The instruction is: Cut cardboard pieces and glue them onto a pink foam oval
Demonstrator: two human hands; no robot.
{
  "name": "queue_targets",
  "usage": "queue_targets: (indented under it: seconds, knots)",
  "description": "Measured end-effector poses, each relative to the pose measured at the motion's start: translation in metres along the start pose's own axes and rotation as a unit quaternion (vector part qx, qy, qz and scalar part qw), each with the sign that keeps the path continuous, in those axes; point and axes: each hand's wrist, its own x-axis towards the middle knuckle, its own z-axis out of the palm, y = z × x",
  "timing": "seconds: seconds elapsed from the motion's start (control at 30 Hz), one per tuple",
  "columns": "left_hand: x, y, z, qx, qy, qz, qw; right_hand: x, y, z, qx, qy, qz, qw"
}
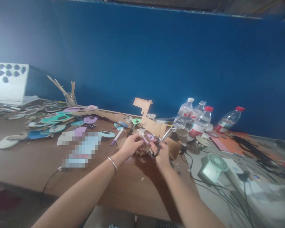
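Observation:
My left hand (pixel 132 145), with a silver bangle at the wrist, is closed in a pinch at the left edge of a small purple cut-out piece (pixel 150 137) with a dark spot. My right hand (pixel 161 154) is wrapped round dark-handled scissors (pixel 166 134), whose blades point up and away to the right. Its thumb and fingertips also touch or nearly touch the purple piece. Scraps lie under both hands, partly hidden. Behind them is torn brown cardboard (pixel 154 126). A white marker with a purple tip (pixel 117 136) lies left of my left hand.
Many coloured cut-outs (pixel 59 117) are heaped at left, near a blurred-out device (pixel 83 150) on a cable. Sticks stand in a glass (pixel 70 98). Several plastic bottles (pixel 201 122), a paper cup (pixel 181 134) and a green fan (pixel 213 167) with cables are at right. A blue wall (pixel 137 57) rises behind.

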Motion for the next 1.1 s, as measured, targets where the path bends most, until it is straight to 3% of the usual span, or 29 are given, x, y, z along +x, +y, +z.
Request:
queue_targets:
  seconds: [0.2,0.4,0.57,0.67,0.83,1.0,1.1]
  knots:
    - [0.004,-0.002,-0.004,-0.066,0.025,-0.004,0.998,0.003,-0.001,-0.003,0.017,0.013,-0.008,1.000]
    - [0.012,-0.012,-0.009,-0.029,0.047,-0.008,0.998,0.004,0.003,-0.002,0.037,-0.054,0.044,0.997]
    - [0.009,-0.006,-0.011,-0.044,0.009,0.013,0.999,0.006,0.007,-0.002,0.009,-0.052,0.027,0.998]
    - [0.006,0.000,-0.012,0.025,-0.029,0.050,0.998,0.007,0.008,-0.003,-0.023,-0.029,0.011,0.999]
    - [0.004,0.002,-0.012,0.113,-0.010,0.064,0.992,0.006,0.001,-0.002,-0.038,-0.021,0.011,0.999]
    - [0.004,0.009,-0.016,0.128,-0.080,0.091,0.984,0.004,-0.011,-0.004,-0.094,-0.011,-0.018,0.995]
    - [0.005,0.012,-0.024,0.247,-0.006,0.117,0.962,0.006,-0.011,-0.007,-0.149,0.018,-0.012,0.989]
